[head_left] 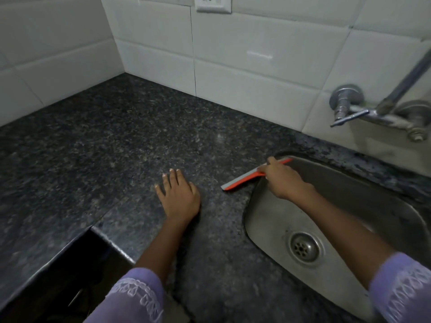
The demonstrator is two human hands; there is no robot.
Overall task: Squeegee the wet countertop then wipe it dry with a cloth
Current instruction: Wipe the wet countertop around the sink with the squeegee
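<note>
A dark speckled granite countertop (121, 141) fills the middle of the head view. My right hand (283, 180) is shut on an orange squeegee (240, 180) with a grey blade. The squeegee lies along the left rim of the steel sink (268, 220), its blade on the granite and its far end over the basin. My left hand (178, 194) rests flat on the counter to the left of the squeegee, fingers spread, holding nothing. No cloth is in view.
White tiled walls (233, 66) close the counter at the back and left. A metal wall tap (349, 108) juts out above the sink at the right. A socket (213, 3) sits high on the wall. The counter's front edge (70, 248) drops off at lower left.
</note>
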